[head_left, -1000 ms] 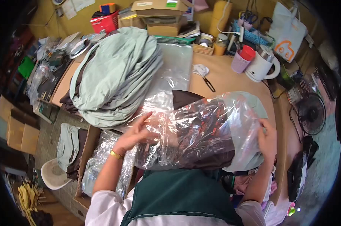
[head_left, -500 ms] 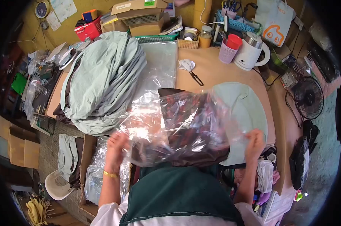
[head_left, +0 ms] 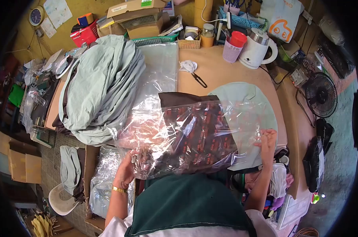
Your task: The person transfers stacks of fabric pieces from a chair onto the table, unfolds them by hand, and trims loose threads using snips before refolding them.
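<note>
Green label (head_left: pixel 146 3) on cardboard box (head_left: pixel 134 8) reads "GOOD"; white label (head_left: pixel 118 8) on same box is illegible. Red print (head_left: pixel 209 147) repeats across clear plastic bag (head_left: pixel 147 128), wording not resolvable

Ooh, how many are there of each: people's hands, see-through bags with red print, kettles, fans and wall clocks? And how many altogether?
Hands: 2, the left hand and the right hand
Red-printed clear plastic bag: 1
White kettle: 1
Black fan: 1
Wall clock: 1
Total: 6
</note>
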A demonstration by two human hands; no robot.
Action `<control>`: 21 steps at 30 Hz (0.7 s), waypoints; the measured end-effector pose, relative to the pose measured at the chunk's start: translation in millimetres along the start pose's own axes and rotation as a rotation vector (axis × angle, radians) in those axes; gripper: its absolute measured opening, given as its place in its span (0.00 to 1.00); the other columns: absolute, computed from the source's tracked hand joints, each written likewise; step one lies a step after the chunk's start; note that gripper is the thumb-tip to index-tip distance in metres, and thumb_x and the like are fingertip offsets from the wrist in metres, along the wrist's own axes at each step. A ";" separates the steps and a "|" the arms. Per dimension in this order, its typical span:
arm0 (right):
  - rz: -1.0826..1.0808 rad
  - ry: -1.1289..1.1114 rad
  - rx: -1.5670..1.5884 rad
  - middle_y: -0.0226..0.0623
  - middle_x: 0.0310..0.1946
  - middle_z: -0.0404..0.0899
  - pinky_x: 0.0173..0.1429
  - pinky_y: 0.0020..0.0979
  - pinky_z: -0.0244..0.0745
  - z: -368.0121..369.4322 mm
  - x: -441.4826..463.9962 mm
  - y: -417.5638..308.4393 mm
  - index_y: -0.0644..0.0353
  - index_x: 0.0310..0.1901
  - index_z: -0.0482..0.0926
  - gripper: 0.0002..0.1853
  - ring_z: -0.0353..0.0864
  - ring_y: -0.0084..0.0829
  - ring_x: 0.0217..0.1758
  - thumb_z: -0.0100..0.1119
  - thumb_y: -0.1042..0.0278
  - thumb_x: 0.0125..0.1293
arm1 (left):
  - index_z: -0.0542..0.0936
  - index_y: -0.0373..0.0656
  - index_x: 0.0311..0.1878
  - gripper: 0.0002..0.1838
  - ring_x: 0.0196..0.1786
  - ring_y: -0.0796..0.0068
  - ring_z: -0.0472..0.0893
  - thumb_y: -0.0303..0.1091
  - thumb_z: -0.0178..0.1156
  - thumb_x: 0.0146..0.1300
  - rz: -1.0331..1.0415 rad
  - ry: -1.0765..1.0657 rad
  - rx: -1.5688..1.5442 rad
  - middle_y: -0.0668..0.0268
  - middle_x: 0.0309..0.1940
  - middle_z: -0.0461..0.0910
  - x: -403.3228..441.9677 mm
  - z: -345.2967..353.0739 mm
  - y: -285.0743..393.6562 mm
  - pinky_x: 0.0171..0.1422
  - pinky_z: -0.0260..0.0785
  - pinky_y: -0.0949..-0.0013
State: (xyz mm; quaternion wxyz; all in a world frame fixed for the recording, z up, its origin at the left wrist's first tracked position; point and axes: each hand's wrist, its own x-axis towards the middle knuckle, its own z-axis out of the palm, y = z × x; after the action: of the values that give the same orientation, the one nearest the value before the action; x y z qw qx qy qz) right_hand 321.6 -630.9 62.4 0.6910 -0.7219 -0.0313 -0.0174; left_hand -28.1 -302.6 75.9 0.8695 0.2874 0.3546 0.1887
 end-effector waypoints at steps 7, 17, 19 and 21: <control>0.080 -0.579 -0.376 0.26 0.39 0.77 0.24 0.18 0.61 -23.9 6.2 -19.3 0.63 0.46 0.77 0.11 0.66 0.12 0.21 0.52 0.79 0.63 | 0.81 0.39 0.45 0.08 0.38 0.78 0.82 0.26 0.65 0.62 0.266 0.115 0.354 0.67 0.35 0.83 12.2 -43.2 13.3 0.44 0.76 0.73; 0.169 -0.565 -0.169 0.25 0.37 0.80 0.18 0.17 0.51 -32.1 24.3 26.4 0.65 0.61 0.75 0.20 0.60 0.08 0.17 0.56 0.73 0.68 | 0.84 0.35 0.39 0.09 0.37 0.78 0.81 0.30 0.69 0.60 0.113 0.110 0.534 0.66 0.41 0.84 -17.4 -90.9 22.2 0.42 0.74 0.76; 0.179 -0.469 -0.096 0.25 0.36 0.80 0.19 0.17 0.50 -27.1 28.1 26.7 0.66 0.61 0.75 0.20 0.58 0.08 0.17 0.56 0.71 0.69 | 0.83 0.36 0.39 0.07 0.35 0.82 0.76 0.29 0.68 0.60 0.066 -0.069 0.497 0.66 0.50 0.81 -31.2 -44.5 23.3 0.39 0.70 0.77; 0.148 -0.475 -0.090 0.24 0.35 0.79 0.20 0.17 0.50 -33.0 37.3 39.4 0.66 0.62 0.74 0.20 0.57 0.08 0.17 0.56 0.70 0.70 | 0.83 0.39 0.39 0.06 0.39 0.82 0.77 0.28 0.67 0.61 0.109 -0.179 0.665 0.66 0.56 0.77 -21.7 -65.3 20.0 0.39 0.69 0.76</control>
State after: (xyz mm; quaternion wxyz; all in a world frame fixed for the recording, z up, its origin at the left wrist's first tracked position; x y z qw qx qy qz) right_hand 362.1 -664.8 27.1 0.6307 -0.7363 -0.1390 0.2022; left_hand -92.7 -275.1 61.5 0.7445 0.5891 0.3029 0.0831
